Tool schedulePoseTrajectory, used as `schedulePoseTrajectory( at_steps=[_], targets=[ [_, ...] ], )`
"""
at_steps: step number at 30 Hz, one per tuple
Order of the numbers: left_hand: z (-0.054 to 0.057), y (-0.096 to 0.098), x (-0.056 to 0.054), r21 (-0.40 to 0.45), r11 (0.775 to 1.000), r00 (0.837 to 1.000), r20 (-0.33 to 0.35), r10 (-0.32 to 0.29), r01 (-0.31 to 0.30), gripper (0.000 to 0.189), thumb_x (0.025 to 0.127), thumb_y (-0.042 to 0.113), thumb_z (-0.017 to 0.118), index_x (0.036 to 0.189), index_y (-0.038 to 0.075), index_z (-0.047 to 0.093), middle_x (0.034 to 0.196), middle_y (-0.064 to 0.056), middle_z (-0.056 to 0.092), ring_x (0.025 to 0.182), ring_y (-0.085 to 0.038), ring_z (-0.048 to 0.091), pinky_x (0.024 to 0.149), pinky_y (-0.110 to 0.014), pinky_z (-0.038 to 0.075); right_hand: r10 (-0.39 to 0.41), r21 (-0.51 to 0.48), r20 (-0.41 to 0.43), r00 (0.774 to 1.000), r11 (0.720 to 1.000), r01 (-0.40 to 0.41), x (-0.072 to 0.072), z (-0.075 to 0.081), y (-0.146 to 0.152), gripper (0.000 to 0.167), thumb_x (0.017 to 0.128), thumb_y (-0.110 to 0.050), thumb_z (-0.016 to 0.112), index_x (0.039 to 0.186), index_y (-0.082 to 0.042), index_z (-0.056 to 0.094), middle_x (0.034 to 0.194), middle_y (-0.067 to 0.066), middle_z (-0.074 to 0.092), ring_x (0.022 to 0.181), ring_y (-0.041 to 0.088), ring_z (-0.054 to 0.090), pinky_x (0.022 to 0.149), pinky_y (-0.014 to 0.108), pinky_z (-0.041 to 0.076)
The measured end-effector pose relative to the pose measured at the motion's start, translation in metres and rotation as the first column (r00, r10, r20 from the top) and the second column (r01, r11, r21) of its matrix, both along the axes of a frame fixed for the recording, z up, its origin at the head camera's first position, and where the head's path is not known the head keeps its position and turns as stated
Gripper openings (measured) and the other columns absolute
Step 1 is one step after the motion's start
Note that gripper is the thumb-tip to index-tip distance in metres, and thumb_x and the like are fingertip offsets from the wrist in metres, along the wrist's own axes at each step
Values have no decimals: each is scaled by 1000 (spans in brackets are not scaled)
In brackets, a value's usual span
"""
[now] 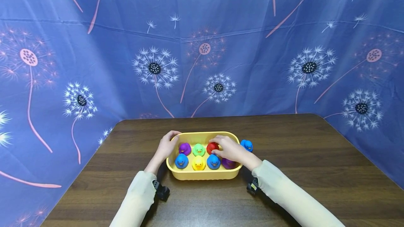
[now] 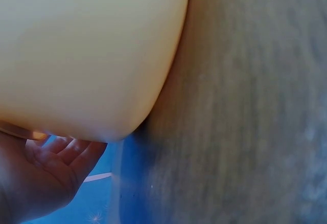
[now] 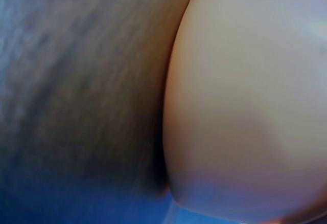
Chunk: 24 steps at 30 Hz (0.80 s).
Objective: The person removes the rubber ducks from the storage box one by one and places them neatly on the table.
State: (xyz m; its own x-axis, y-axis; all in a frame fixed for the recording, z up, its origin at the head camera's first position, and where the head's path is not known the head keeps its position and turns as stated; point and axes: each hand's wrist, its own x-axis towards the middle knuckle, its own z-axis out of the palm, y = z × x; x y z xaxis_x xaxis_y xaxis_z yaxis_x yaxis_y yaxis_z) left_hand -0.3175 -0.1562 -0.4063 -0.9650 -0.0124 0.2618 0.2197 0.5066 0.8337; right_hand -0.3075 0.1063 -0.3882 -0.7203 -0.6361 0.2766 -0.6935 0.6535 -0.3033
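A yellow plastic tub [image 1: 205,175] stands on the table with several rubber ducks inside. My left hand [image 1: 166,146] grips its left end at the back corner; in the left wrist view the fingers [image 2: 84,157] lie along the outer wall. Reaching over the right end, my right hand [image 1: 231,149] holds a red rubber duck [image 1: 212,147] between thumb and fingers. Beside the red one sit a green duck [image 1: 199,149] and a purple duck [image 1: 184,149]. The front row has a blue duck [image 1: 181,161], a yellow duck [image 1: 198,163], another blue duck [image 1: 213,162] and a partly covered purple duck [image 1: 228,164].
Outside the tub, a blue duck [image 1: 247,145] lies on the table by the right end, behind my right wrist. The brown wooden table [image 1: 300,150] meets a blue dandelion-print cloth [image 1: 252,62] at its back edge. Small black cameras [image 1: 162,191] hang under both wrists.
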Motion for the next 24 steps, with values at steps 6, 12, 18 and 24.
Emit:
schedulePoseTrajectory(
  at_steps=[6,12,18,24],
  targets=[
    [1,0,0,-2,1000,1000,-3,7,-7,21,94,12,52,109,3,63,112,-16,65,113,-30,56,98,-45,41,12,-19,-28,1000,1000,-12,0,1,0,37,83,-17,71,115,1,64,103,11,66,89,21,63,76,30,54],
    [1,0,0,-4,1000,1000,-7,6,-6,21,94,13,52,110,3,63,112,-16,66,113,-30,57,97,-45,41,19,-32,-50,999,999,-20,-1,2,1,36,83,-16,71,114,1,64,102,11,66,89,22,63,77,30,54],
    [0,1,1,-10,1000,1000,-16,11,-12,21,94,12,52,108,2,63,111,-17,66,113,-31,57,97,-45,41,17,-36,-62,998,999,-19,0,3,2,36,83,-18,72,114,-1,65,105,10,67,94,23,63,80,32,54],
    [-1,0,-1,-8,1000,1000,-14,8,-8,21,94,12,53,109,3,63,112,-16,66,113,-30,57,97,-45,42,13,-51,-58,998,999,-16,0,7,4,37,82,-19,72,113,-1,64,107,9,67,98,23,63,86,35,51]
  ],
)
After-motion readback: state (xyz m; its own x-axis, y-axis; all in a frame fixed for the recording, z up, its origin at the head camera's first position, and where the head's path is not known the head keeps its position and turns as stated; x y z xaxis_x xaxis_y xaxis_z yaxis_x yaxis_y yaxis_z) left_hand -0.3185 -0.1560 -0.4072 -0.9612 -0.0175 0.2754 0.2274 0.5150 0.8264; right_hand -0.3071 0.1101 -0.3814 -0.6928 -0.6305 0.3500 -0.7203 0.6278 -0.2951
